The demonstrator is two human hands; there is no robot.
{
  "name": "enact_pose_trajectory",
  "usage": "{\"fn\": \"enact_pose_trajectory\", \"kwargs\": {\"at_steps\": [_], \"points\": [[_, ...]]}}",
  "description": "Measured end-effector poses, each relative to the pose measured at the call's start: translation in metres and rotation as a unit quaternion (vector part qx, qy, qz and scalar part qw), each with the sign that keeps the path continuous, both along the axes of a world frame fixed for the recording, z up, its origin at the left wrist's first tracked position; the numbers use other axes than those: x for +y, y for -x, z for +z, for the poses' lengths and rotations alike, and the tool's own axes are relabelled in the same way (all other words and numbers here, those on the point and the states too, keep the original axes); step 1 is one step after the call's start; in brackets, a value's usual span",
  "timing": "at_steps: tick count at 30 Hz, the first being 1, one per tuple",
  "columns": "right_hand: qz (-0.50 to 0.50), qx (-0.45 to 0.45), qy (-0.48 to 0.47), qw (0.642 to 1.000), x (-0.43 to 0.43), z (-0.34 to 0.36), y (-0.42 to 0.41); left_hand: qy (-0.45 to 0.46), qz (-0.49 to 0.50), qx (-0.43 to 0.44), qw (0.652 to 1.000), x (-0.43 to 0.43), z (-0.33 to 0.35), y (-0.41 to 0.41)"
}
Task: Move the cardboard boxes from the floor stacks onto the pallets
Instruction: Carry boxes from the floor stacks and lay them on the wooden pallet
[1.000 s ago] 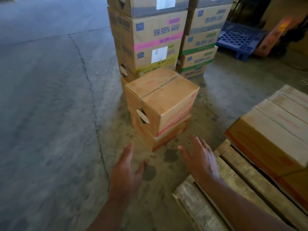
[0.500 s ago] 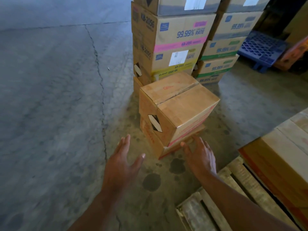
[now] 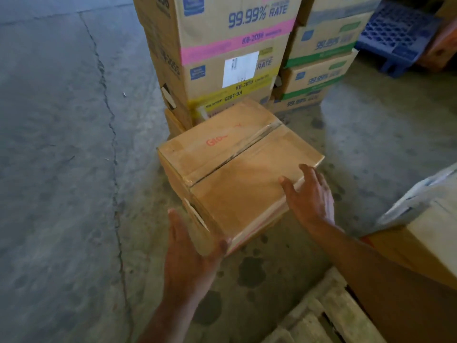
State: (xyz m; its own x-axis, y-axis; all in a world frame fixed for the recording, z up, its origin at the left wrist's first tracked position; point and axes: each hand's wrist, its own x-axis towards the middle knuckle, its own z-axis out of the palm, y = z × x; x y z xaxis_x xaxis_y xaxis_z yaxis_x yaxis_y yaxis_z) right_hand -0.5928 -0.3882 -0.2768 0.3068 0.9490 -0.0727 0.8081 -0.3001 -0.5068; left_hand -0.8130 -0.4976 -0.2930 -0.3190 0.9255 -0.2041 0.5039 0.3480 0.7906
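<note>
With the plain brown taped cardboard box (image 3: pixel 237 174) sitting on a lower box on the floor at 12 o'clock, your left hand (image 3: pixel 190 253) and right hand (image 3: pixel 309 196) spread wide against opposite corners, treat it as rigid, possibly heavy, and grip beneath those bottom edges.

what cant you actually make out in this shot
Head view only:
- Box beneath the top box: hidden by that box.
- Red lettering on the top box: faded, only "Glo" readable.
- White label on the tall stack: print too small.
- Right hand palm contact with the box side: hidden behind the hand.
- Wooden pallet: cut off by the bottom edge.
- Blue pallet: cut off at the top right.
</note>
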Motion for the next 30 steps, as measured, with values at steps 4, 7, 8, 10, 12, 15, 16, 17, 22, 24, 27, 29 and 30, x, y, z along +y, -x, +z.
{"fn": "enact_pose_trajectory", "kwargs": {"at_steps": [4,7,8,10,12,15,16,17,22,24,27,29,30], "points": [[-0.009,-0.028,0.024,0.999,0.058,-0.003,-0.044,0.019,0.070,-0.061,0.995,0.028,-0.017,-0.042],[0.002,-0.013,0.057,0.998,0.092,-0.009,-0.065,-0.021,0.102,-0.064,0.992,0.042,-0.032,-0.057],[0.007,-0.004,0.069,0.998,0.099,-0.011,-0.068,-0.046,0.105,-0.065,0.991,0.043,-0.038,-0.060],[0.014,0.009,0.096,0.995,0.108,-0.016,-0.072,-0.076,0.105,-0.075,0.989,0.043,-0.045,-0.062],[0.028,0.016,0.113,0.993,0.111,-0.022,-0.072,-0.070,0.108,-0.100,0.987,0.040,-0.048,-0.065],[0.008,0.043,0.095,0.995,0.110,-0.026,-0.075,-0.039,0.122,-0.134,0.983,0.038,-0.049,-0.068],[-0.007,0.052,0.094,0.994,0.109,-0.025,-0.078,-0.036,0.130,-0.150,0.979,0.038,-0.049,-0.065],[-0.017,0.055,0.101,0.993,0.107,-0.025,-0.082,-0.038,0.136,-0.167,0.976,0.038,-0.048,-0.060],[0.009,0.173,0.152,0.973,0.056,-0.029,-0.096,0.048,0.123,-0.292,0.947,0.038,-0.038,-0.014],[-0.006,0.246,0.155,0.957,0.023,-0.033,-0.092,0.075,0.108,-0.303,0.944,0.036,-0.034,0.003],[-0.057,0.390,0.143,0.908,-0.026,-0.038,-0.080,0.059,0.090,-0.271,0.957,0.029,-0.024,0.022],[-0.085,0.468,0.121,0.872,-0.057,-0.036,-0.071,0.054,0.078,-0.268,0.959,0.015,-0.019,0.032],[-0.094,0.487,0.106,0.862,-0.074,-0.033,-0.067,0.053,0.068,-0.268,0.960,0.005,-0.016,0.035]]}}
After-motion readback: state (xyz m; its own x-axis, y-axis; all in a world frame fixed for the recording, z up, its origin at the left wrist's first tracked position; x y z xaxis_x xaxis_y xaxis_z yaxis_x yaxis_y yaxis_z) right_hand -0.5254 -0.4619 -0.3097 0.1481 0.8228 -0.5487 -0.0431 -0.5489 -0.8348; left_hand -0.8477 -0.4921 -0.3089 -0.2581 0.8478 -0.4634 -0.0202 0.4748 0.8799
